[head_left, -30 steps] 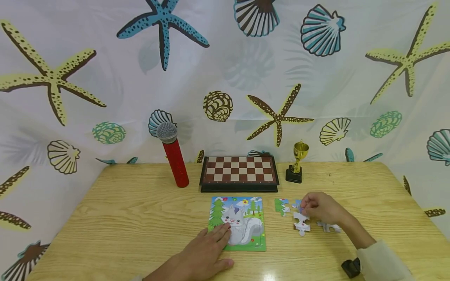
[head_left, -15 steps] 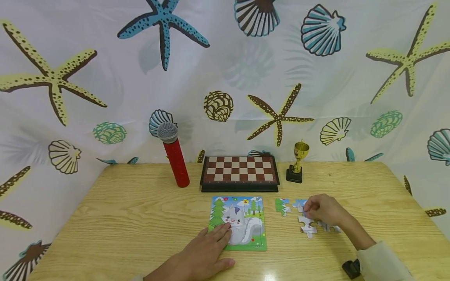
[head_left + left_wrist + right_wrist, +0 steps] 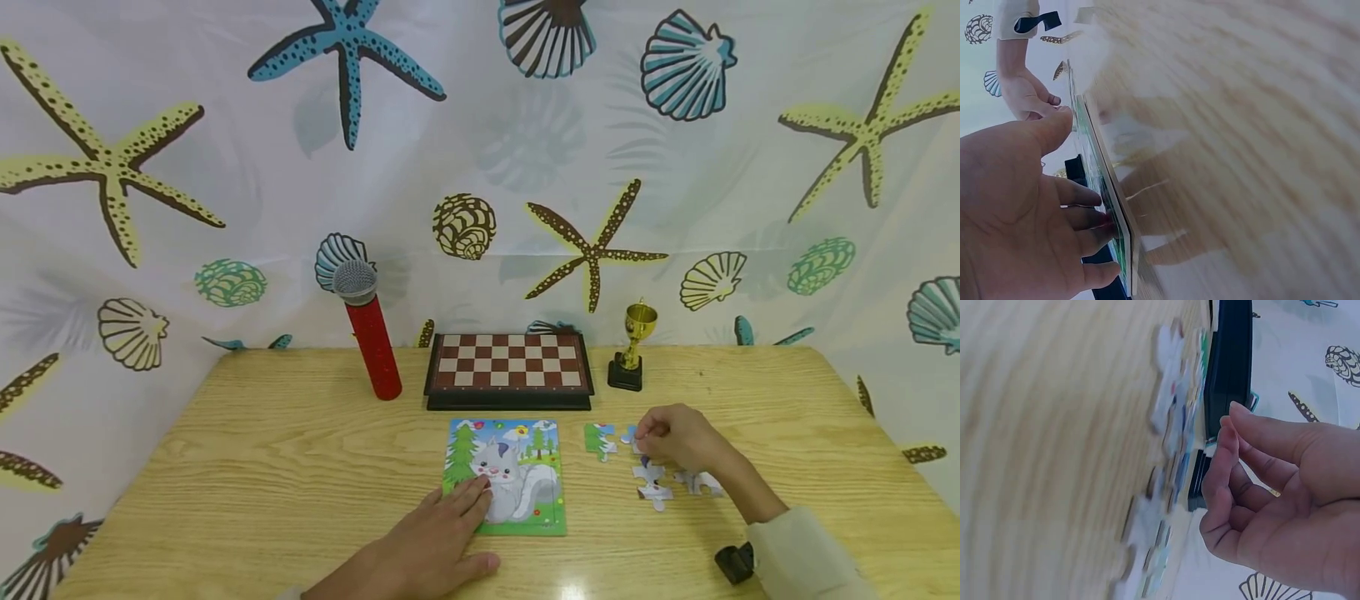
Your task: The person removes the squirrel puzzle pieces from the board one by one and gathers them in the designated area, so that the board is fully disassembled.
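Observation:
My left hand [image 3: 435,537] rests with extended fingers on the lower left of a square squirrel puzzle [image 3: 532,508]. In the left wrist view its fingertips lie over the puzzle's edge. My right hand [image 3: 678,439] hovers at the loose pieces, thumb and fingertips drawn together, with nothing showing between them in the right wrist view. Just below it lies a puzzle piece [image 3: 654,493] with part of the squirrel's face. Left of the fingers are a blue piece [image 3: 628,437], partly hidden, and a green tree piece [image 3: 598,440]. A grey piece [image 3: 701,483] lies under the wrist.
Behind the puzzle stands a black-edged chessboard box [image 3: 510,367]. A red microphone [image 3: 375,346] is upright at the back left, and a small gold trophy [image 3: 633,346] at the back right. A patterned curtain [image 3: 480,150] hangs behind the wooden table [image 3: 285,450].
The face piece has shifted right beside the grey piece. My right hand then moved slightly up and left off it, baring its purple tuft. My left hand stays put.

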### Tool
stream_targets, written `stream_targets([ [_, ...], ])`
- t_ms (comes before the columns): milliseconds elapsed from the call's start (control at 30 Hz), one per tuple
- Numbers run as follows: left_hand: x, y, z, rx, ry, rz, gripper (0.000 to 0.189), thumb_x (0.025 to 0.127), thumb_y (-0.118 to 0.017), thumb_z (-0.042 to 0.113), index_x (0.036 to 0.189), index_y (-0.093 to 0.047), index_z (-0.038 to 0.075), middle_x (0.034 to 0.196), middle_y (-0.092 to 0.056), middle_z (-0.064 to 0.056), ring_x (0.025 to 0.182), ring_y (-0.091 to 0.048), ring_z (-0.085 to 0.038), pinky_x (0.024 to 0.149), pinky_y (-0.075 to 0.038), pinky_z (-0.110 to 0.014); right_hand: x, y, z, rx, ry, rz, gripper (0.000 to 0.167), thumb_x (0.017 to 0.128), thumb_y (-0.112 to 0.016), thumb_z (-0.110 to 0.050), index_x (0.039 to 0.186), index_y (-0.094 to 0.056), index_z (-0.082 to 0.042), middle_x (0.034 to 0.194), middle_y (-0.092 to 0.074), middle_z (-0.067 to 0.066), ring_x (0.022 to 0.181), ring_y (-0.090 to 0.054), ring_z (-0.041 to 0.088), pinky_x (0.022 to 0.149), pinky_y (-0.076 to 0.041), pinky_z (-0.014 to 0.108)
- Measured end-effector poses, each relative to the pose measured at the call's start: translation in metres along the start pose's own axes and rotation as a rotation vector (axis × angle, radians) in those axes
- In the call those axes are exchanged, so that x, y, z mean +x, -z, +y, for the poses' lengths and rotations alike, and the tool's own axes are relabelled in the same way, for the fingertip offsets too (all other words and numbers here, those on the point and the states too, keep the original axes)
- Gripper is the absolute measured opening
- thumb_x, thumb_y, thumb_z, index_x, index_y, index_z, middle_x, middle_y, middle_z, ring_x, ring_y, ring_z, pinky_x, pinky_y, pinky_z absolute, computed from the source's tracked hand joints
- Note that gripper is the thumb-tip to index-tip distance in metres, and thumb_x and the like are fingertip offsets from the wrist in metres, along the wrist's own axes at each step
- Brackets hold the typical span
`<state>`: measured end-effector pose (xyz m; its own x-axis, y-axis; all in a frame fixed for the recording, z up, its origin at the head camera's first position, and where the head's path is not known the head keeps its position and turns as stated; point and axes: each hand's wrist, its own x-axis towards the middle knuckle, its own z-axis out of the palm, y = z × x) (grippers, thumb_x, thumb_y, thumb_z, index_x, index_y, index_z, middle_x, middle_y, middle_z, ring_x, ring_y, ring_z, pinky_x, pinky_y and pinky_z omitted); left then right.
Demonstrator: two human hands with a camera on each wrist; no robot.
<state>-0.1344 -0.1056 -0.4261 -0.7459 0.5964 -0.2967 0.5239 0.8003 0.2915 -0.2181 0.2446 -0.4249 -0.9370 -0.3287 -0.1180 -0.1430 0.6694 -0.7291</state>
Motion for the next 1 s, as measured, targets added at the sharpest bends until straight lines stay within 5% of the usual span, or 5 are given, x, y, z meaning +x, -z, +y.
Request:
stream_targets([
  [633,-0.004,-0.005,-0.005,-0.002,-0.011,-0.025,0.078,0.092,-0.040,0.062,0.149,-0.030,0.010,0.159,-0.020,-0.003,0.147,-0.019,-0.021,0.111,-0.026,-0.059,0.046,-0.054,-0.063,0.073,0.193,-0.135,0.011,0.089,-0.063,-0.007,0.092,-0.068,0.003,0.087,-0.069,0.013,0.068,-0.053,0.011,0.061,-0.046,0.025],
  [1000,-0.018,-0.006,-0.012,-0.017,-0.018,-0.017,0.078,0.093,-0.042,0.060,0.148,-0.031,0.006,0.159,-0.022,-0.007,0.145,-0.025,-0.026,0.107,-0.030,-0.062,0.067,-0.100,-0.100,0.076,0.170,-0.175,0.007,0.085,-0.070,-0.009,0.088,-0.071,-0.002,0.079,-0.068,0.007,0.066,-0.055,0.006,0.061,-0.046,0.019],
])
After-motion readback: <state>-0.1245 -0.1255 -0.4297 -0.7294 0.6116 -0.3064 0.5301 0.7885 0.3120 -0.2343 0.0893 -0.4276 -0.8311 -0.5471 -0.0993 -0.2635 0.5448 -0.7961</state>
